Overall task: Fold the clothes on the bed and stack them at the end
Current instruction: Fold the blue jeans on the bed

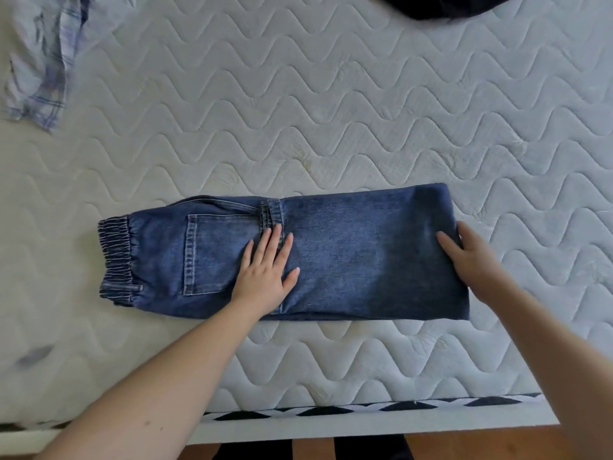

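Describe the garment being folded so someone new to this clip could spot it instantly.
On the white quilted mattress, look near the front edge, under both hands. There lie the folded blue denim jeans, elastic waistband to the left, back pocket up. Unlike the pale plaid shirt and the dark garment at the far corners, they are flat and neatly folded.

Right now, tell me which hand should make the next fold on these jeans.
Probably the right hand: it grips the folded end of the jeans, ready to carry it toward the elastic waistband. The left hand lies flat mid-length, well placed to pin the crease.
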A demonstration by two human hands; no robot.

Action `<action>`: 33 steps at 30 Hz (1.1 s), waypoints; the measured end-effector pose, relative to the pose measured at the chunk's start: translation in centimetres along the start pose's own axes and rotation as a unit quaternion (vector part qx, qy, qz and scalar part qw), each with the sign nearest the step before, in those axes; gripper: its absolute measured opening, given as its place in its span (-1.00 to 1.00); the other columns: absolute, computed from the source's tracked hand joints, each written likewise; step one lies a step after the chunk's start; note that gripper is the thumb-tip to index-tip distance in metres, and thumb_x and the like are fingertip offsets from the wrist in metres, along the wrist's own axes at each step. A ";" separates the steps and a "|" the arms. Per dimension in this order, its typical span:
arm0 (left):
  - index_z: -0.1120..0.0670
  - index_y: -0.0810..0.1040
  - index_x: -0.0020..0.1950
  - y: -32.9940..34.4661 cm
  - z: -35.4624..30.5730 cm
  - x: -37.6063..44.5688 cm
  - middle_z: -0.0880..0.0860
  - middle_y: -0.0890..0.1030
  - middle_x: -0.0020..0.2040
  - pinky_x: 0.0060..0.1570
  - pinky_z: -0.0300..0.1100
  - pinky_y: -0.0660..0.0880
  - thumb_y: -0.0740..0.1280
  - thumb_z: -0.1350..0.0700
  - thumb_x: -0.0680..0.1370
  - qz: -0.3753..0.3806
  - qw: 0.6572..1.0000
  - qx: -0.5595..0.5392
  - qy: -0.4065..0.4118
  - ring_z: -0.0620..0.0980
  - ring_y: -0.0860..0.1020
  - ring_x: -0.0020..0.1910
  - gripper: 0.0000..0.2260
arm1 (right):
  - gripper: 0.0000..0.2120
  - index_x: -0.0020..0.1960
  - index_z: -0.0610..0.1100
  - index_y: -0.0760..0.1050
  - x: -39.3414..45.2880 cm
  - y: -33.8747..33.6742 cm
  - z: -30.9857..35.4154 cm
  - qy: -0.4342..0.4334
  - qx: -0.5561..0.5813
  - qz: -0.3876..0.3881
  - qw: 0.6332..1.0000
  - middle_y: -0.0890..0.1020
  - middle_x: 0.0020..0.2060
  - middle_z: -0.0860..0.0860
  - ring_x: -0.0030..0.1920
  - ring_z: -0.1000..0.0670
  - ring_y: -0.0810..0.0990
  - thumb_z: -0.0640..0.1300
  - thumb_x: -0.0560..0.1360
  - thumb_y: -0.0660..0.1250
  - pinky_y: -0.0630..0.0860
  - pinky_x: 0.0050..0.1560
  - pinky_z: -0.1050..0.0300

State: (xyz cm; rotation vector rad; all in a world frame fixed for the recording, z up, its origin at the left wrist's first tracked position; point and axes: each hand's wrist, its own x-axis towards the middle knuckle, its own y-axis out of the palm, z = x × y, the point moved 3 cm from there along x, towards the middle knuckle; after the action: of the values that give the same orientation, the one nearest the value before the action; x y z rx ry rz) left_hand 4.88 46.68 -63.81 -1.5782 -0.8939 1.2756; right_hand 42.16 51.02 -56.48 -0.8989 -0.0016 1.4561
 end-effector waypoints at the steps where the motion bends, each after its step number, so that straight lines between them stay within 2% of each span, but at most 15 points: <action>1: -0.04 -0.20 0.59 -0.1 0.2 0.1 0.02 -0.22 0.61 0.51 0.07 -0.14 -0.11 -0.28 0.59 0.011 1.000 -0.004 0.002 0.01 -0.18 0.58 -0.35 | -0.94 -0.02 0.19 0.51 -0.8 -0.2 1.4 -0.013 0.016 0.002 1.000 0.66 -0.12 0.18 -0.11 0.17 0.61 0.07 0.56 0.26 0.47 -0.14 0.09; 3: -0.07 -0.26 0.58 -0.4 0.5 0.3 -0.02 -0.30 0.58 0.51 0.05 -0.17 -0.13 -0.31 0.57 0.035 0.999 -0.020 0.013 -0.02 -0.24 0.57 -0.33 | -0.85 0.02 0.23 0.52 -3.0 -0.4 4.5 -0.033 0.041 0.017 0.998 0.68 -0.11 0.17 -0.10 0.13 0.64 0.18 0.48 0.27 0.56 -0.07 -0.01; 6: -0.06 -0.04 0.61 -1.9 1.4 0.6 -0.01 -0.11 0.62 0.53 0.07 0.00 0.06 -0.25 0.58 0.040 0.994 -0.088 0.045 -0.02 -0.10 0.58 -0.35 | -0.69 0.14 0.26 0.50 -6.4 0.2 9.7 -0.057 0.068 0.061 0.994 0.71 -0.09 0.11 -0.08 0.04 0.70 0.26 0.42 0.29 0.61 -0.07 -0.11; 8: -0.04 0.12 0.59 -3.2 2.2 0.8 0.00 0.04 0.61 0.49 0.06 0.13 0.21 -0.11 0.59 0.028 0.987 -0.143 0.069 0.00 0.04 0.57 -0.41 | -0.65 0.19 0.30 0.46 -8.6 1.0 13.6 -0.083 0.075 0.089 0.990 0.72 -0.07 0.11 -0.09 0.05 0.71 0.28 0.41 0.28 0.60 -0.10 -0.07; 10: -0.03 0.22 0.56 -4.4 3.1 0.9 0.00 0.12 0.59 0.46 0.01 0.21 0.28 -0.03 0.59 0.022 0.977 -0.196 0.075 0.01 0.17 0.54 -0.45 | -0.66 0.19 0.31 0.46 -10.5 2.0 17.7 -0.111 0.091 0.108 0.984 0.73 -0.07 0.10 -0.09 0.04 0.72 0.28 0.42 0.29 0.59 -0.10 -0.06; 13: -0.01 0.32 0.51 -6.1 4.1 0.8 -0.04 0.21 0.56 0.42 -0.11 0.27 0.29 0.04 0.59 0.032 0.951 -0.305 0.038 -0.02 0.31 0.46 -0.52 | -0.70 0.19 0.26 0.48 -13.0 4.2 23.4 -0.159 0.111 0.135 0.972 0.73 -0.10 0.05 -0.12 0.00 0.72 0.21 0.46 0.30 0.60 -0.15 -0.01; 15: -0.01 0.38 0.48 -7.2 5.1 0.0 -0.05 0.34 0.49 0.37 -0.24 0.28 0.29 0.08 0.60 0.024 0.922 -0.387 0.005 -0.06 0.37 0.41 -0.57 | -0.74 0.18 0.21 0.50 -14.2 6.3 26.7 -0.179 0.128 0.155 0.963 0.73 -0.13 0.02 -0.14 0.00 0.72 0.11 0.49 0.32 0.61 -0.22 0.13; 18: -0.05 0.47 0.38 -8.9 8.1 -2.3 -0.12 0.56 0.29 0.29 -0.24 0.39 0.27 0.12 0.60 -0.001 0.865 -0.499 -0.059 -0.18 0.50 0.25 -0.66 | -0.76 0.20 0.15 0.49 -15.1 10.6 30.3 -0.198 0.115 0.178 0.957 0.73 -0.14 0.05 -0.14 0.03 0.71 0.02 0.54 0.31 0.62 -0.19 0.14; 21: -0.04 0.53 0.30 -9.9 12.7 -4.8 -0.12 0.63 0.17 0.28 -0.16 0.46 0.24 0.19 0.62 -0.005 0.796 -0.590 -0.134 -0.21 0.56 0.16 -0.71 | -0.78 0.25 0.10 0.45 -14.9 16.1 32.8 -0.209 0.081 0.188 0.956 0.72 -0.12 0.07 -0.12 0.08 0.70 -0.05 0.61 0.28 0.61 -0.08 0.06; 22: -0.01 0.54 0.27 -10.2 14.5 -5.6 -0.07 0.64 0.15 0.29 -0.13 0.46 0.21 0.23 0.62 -0.009 0.766 -0.623 -0.158 -0.17 0.58 0.15 -0.72 | -0.77 0.27 0.08 0.44 -14.8 18.1 33.4 -0.210 0.065 0.191 0.957 0.72 -0.10 0.06 -0.12 0.09 0.68 -0.05 0.62 0.26 0.61 -0.07 0.06; 24: 0.04 0.56 0.21 -10.7 18.0 -7.1 0.02 0.67 0.12 0.30 -0.06 0.46 0.13 0.29 0.62 -0.015 0.685 -0.699 -0.206 -0.06 0.61 0.14 -0.70 | -0.77 0.29 0.05 0.41 -14.6 22.3 34.4 -0.224 0.024 0.185 0.957 0.69 -0.09 0.02 -0.16 0.11 0.64 -0.04 0.64 0.21 0.59 -0.12 0.12; 26: 0.08 0.57 0.21 -10.7 21.5 -8.4 0.08 0.67 0.12 0.27 -0.01 0.48 0.09 0.26 0.62 -0.015 0.618 -0.746 -0.249 0.03 0.62 0.14 -0.69 | -0.78 0.29 0.07 0.37 -14.3 26.5 35.0 -0.234 -0.006 0.177 0.956 0.67 -0.11 0.02 -0.19 0.07 0.61 -0.03 0.65 0.18 0.56 -0.17 0.09; 28: 0.11 0.56 0.23 -10.5 24.4 -9.6 0.13 0.67 0.11 0.14 -0.01 0.56 0.09 0.20 0.62 -0.014 0.578 -0.769 -0.274 0.07 0.66 0.07 -0.69 | -0.71 0.37 0.03 0.33 -14.0 30.6 35.3 -0.233 -0.031 0.183 0.955 0.64 -0.12 -0.01 -0.21 0.01 0.60 -0.04 0.66 0.16 0.51 -0.23 0.03; 31: 0.12 0.57 0.19 -10.1 27.7 -10.8 0.13 0.70 0.00 -0.21 -0.11 0.60 0.06 0.14 0.63 -0.004 0.532 -0.789 -0.306 0.04 0.69 -0.10 -0.68 | -0.67 0.41 -0.03 0.30 -13.5 36.2 35.4 -0.225 -0.073 0.190 0.953 0.60 -0.13 -0.02 -0.24 0.01 0.56 -0.07 0.65 0.14 0.38 -0.36 0.13; 33: 0.12 0.58 0.20 -9.6 29.2 -11.1 0.15 0.69 0.01 -0.29 -0.13 0.59 0.04 0.09 0.62 0.009 0.511 -0.797 -0.321 0.06 0.69 -0.13 -0.65 | -0.69 0.38 -0.07 0.32 -13.2 39.3 35.2 -0.211 -0.089 0.189 0.955 0.56 -0.21 -0.01 -0.30 0.04 0.52 -0.08 0.65 0.13 0.35 -0.41 0.15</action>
State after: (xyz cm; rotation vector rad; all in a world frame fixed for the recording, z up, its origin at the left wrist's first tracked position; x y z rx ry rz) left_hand -26.03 45.57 -53.16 -2.2452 -3.1698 0.7955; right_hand -11.17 52.68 -46.16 -0.7401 -0.2973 2.0124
